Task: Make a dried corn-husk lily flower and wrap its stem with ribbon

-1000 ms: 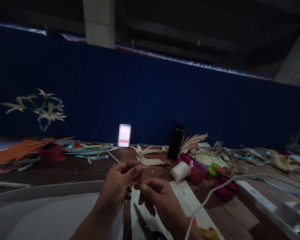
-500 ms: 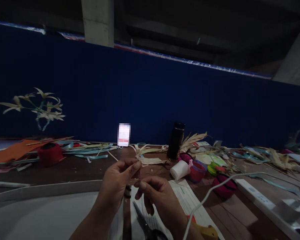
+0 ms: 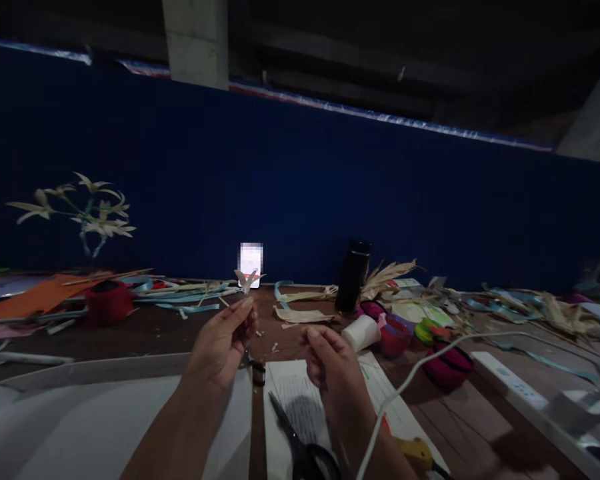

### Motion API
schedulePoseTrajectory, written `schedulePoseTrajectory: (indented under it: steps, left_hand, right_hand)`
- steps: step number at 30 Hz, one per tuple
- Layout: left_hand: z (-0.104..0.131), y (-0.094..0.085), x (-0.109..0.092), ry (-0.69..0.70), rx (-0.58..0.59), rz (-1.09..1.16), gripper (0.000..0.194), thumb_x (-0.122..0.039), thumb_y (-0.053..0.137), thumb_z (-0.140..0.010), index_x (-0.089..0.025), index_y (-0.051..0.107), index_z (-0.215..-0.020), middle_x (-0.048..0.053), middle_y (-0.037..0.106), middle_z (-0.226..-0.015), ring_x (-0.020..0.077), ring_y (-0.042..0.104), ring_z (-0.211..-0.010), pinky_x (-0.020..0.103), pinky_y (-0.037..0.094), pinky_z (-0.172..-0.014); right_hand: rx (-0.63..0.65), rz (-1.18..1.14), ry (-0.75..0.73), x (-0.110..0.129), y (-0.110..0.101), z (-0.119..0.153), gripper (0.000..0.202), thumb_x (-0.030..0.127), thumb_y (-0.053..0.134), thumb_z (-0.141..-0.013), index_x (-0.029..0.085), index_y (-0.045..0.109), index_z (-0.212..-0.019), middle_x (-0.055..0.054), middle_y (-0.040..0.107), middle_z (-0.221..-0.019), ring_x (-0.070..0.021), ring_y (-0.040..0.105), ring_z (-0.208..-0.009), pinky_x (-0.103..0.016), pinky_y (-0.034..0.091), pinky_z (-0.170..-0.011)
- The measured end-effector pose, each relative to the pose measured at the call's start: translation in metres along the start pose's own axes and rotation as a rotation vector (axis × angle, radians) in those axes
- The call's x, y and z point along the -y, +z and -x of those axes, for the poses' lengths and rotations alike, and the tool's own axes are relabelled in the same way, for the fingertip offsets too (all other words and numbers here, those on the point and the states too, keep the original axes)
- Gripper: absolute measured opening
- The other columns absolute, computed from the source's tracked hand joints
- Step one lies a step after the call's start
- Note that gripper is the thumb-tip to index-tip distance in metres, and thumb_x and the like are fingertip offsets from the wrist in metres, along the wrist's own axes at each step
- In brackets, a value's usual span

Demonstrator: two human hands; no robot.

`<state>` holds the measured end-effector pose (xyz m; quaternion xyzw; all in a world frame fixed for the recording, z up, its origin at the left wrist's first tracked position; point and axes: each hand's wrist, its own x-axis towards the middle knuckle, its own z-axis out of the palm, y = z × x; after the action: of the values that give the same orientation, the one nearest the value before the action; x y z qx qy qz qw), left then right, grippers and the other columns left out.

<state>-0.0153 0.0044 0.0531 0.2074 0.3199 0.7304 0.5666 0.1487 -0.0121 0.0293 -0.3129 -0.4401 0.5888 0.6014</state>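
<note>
A small pale flower (image 3: 249, 281), apparently of dried husk, rises from the pinched fingertips of my left hand (image 3: 223, 347). Off to its right, my right hand (image 3: 333, 357) is closed with thumb against fingers; anything between them is too fine to make out. Black scissors (image 3: 300, 440) lie on a printed sheet (image 3: 285, 387) just below my right hand. Another dark handle (image 3: 258, 372) shows beside my left wrist. Husk strips (image 3: 305, 315) lie on the table beyond both hands.
A lit phone (image 3: 251, 257) stands against the blue partition (image 3: 300, 187). Further right are a black flask (image 3: 353, 277), a white roll (image 3: 361, 333) and a power strip (image 3: 515, 383) with a white cable (image 3: 410, 377). Flower stems (image 3: 87, 220) stand left, behind a red roll (image 3: 109, 303).
My hands have moved apart, the left one leftward and the right one rightward and up. The flower has shifted left with my left hand and now overlaps the phone.
</note>
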Motion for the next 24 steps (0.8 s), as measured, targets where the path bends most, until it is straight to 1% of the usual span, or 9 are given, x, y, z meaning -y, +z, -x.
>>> schedulePoseTrajectory:
  steps: [3,8,12,14,16,18,19,22,24]
  left_hand:
    - [-0.002,-0.003,0.002,-0.022,0.011,0.003,0.009,-0.004,0.061,-0.073,-0.010,0.067,-0.076,0.002,0.065,-0.064,0.0057,0.060,-0.053,0.013,0.051,-0.049]
    - [-0.001,0.000,0.005,-0.042,0.041,-0.047,0.007,-0.005,0.064,-0.071,-0.010,0.067,-0.073,0.001,0.065,-0.061,0.0057,0.059,-0.049,0.013,0.051,-0.047]
    - [-0.001,0.000,0.008,-0.042,0.056,-0.066,0.008,-0.003,0.064,-0.070,-0.011,0.067,-0.073,0.001,0.065,-0.061,0.0060,0.060,-0.050,0.012,0.051,-0.048]
    - [-0.001,-0.002,0.009,-0.041,0.078,-0.069,0.010,-0.003,0.065,-0.070,-0.011,0.067,-0.075,0.001,0.066,-0.063,0.0059,0.061,-0.052,0.012,0.052,-0.050]
    - [0.000,-0.002,0.010,-0.040,0.099,-0.084,0.011,-0.003,0.064,-0.070,-0.012,0.068,-0.075,0.000,0.066,-0.063,0.0058,0.061,-0.052,0.012,0.052,-0.051]
    - [0.002,-0.002,0.009,-0.056,0.110,-0.116,0.011,-0.003,0.063,-0.070,-0.012,0.068,-0.074,-0.001,0.066,-0.061,0.0057,0.060,-0.051,0.012,0.052,-0.050]
    - [0.003,-0.001,0.009,-0.057,0.082,-0.120,0.011,-0.003,0.063,-0.070,-0.012,0.067,-0.071,-0.001,0.065,-0.059,0.0053,0.059,-0.049,0.011,0.051,-0.048]
    - [0.005,0.001,0.009,-0.077,0.116,-0.153,0.013,-0.002,0.061,-0.073,-0.013,0.067,-0.075,-0.004,0.066,-0.062,0.0051,0.060,-0.052,0.011,0.052,-0.052]
    - [0.005,0.002,0.009,-0.075,0.121,-0.187,0.015,-0.001,0.060,-0.073,-0.014,0.067,-0.075,-0.005,0.066,-0.061,0.0042,0.060,-0.052,0.010,0.052,-0.053]
  right_hand:
    - [-0.017,-0.040,-0.029,-0.002,-0.001,-0.001,0.019,0.033,0.061,-0.079,0.014,0.061,-0.080,0.001,0.055,-0.073,0.0020,0.030,-0.038,-0.014,0.018,-0.033]
    - [-0.033,-0.042,-0.100,0.002,0.002,0.002,0.018,0.033,0.060,-0.080,0.015,0.060,-0.078,0.002,0.055,-0.072,0.0016,0.030,-0.039,-0.015,0.018,-0.034]
    - [0.000,0.017,-0.147,0.023,0.006,0.017,0.019,0.033,0.057,-0.082,0.015,0.060,-0.081,0.001,0.056,-0.074,0.0010,0.032,-0.040,-0.016,0.019,-0.035]
    - [0.021,0.082,-0.158,0.037,0.005,0.029,0.020,0.034,0.055,-0.083,0.015,0.060,-0.081,0.003,0.053,-0.066,0.0001,0.031,-0.039,-0.016,0.019,-0.035]
    - [0.024,0.229,-0.160,0.050,-0.003,0.042,0.022,0.036,0.054,-0.083,0.016,0.060,-0.080,0.006,0.047,-0.055,-0.0017,0.032,-0.038,-0.016,0.021,-0.036]
    - [0.007,0.461,-0.148,0.059,-0.016,0.054,0.024,0.038,0.053,-0.083,0.016,0.061,-0.078,0.006,0.045,-0.052,-0.0041,0.037,-0.040,-0.017,0.026,-0.038]
    - [-0.009,0.599,-0.146,0.061,-0.025,0.059,0.024,0.038,0.053,-0.083,0.016,0.062,-0.077,0.004,0.049,-0.055,-0.0055,0.041,-0.043,-0.018,0.030,-0.041]
    - [-0.013,1.001,-0.151,0.064,-0.058,0.077,0.018,0.031,0.055,-0.081,0.018,0.066,-0.074,-0.001,0.061,-0.070,-0.0117,0.054,-0.060,-0.022,0.039,-0.055]
    - [0.073,1.155,-0.101,0.065,-0.079,0.092,0.015,0.024,0.055,-0.079,0.020,0.068,-0.074,-0.001,0.066,-0.073,-0.0146,0.058,-0.070,-0.024,0.041,-0.064]
